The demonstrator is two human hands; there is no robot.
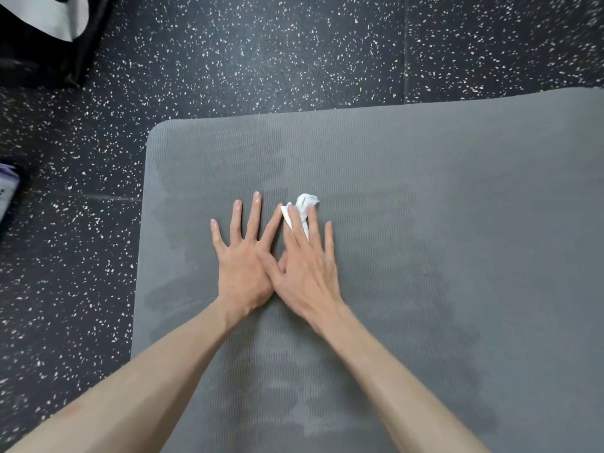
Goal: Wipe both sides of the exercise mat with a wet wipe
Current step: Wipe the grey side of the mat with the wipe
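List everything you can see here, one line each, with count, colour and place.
exercise mat: one, grey with darker damp streaks, flat on the floor, filling centre and right.
wet wipe: one, white, crumpled, on the mat under the right fingers.
floor: black with white speckles, around the mat.
black object: one, with a white patch, top left corner.
pale object: one, left edge, mostly cut off.
left hand: flat on the mat, fingers spread.
right hand: pressing the wipe down.

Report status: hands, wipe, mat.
Left hand flat on mat, fingers spread. Right hand flat, pressing wipe to mat. Damp streaks on mat. Nothing in the way.
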